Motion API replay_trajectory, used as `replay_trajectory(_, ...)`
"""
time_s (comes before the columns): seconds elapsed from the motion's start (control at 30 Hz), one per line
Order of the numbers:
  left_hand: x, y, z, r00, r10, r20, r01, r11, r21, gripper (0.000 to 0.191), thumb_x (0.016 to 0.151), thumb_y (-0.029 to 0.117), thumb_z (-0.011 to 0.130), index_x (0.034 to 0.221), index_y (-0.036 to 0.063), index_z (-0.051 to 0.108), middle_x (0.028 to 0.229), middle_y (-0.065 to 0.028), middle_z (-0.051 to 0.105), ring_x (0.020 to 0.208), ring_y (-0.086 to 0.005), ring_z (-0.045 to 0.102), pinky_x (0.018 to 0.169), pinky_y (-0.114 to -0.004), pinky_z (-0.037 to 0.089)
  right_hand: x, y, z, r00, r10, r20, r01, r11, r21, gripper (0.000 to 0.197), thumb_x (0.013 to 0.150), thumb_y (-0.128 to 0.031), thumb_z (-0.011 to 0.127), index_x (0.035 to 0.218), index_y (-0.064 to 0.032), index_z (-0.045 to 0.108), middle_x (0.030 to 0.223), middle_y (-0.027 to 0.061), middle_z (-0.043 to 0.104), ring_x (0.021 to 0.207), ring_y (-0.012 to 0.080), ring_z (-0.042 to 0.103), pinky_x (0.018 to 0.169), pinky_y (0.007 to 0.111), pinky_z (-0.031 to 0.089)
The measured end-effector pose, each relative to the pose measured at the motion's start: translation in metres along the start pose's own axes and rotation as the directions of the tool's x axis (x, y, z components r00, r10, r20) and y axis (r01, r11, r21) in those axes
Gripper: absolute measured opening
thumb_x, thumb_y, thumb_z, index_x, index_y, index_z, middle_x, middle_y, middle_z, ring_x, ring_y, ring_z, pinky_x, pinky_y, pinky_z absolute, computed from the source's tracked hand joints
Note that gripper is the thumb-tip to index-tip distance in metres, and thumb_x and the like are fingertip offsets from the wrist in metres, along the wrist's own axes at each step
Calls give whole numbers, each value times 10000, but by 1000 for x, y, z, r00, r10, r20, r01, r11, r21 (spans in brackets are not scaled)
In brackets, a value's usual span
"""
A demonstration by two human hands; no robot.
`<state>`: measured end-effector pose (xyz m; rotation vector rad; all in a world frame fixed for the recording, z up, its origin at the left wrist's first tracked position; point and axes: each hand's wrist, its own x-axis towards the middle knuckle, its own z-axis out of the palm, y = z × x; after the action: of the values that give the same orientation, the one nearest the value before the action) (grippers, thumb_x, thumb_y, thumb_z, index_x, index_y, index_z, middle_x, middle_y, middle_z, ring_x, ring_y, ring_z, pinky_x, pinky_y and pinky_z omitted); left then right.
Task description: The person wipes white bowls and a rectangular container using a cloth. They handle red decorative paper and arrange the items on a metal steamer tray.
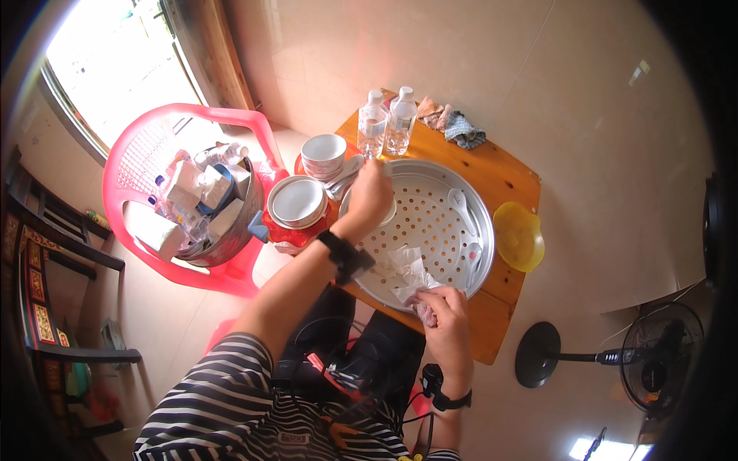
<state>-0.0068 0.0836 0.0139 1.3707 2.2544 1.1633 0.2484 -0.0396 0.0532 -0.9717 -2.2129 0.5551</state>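
My left hand is over the left rim of a large perforated metal steamer tray. Its fingers are curled, and what they hold is hidden. Partly covered by that hand, a white bowl stands in the tray. My right hand is at the tray's near rim, gripping crumpled thin white tissue that spreads onto the perforated surface. A small pinkish wad shows under its fingers. Two white spoons, one upper and one lower, lie along the tray's right side.
Left of the tray are stacked white bowls, more bowls and spoons. Two clear bottles and rags line the wooden table's back. A yellow dish overhangs its right edge. A pink chair holds a full basin.
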Motion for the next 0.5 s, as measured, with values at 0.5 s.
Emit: replay_trajectory(0.5,41,-70,26,937,312,-157,-97,664,741,100,879,152,574,949,116,636,912,-50,699,949,-235,655,772,-381,517,-2,8,-12,998,4,-68,-3,1000,23,252,764,92,711,981,-38,710,982,69,603,851,230,562,698,314,481)
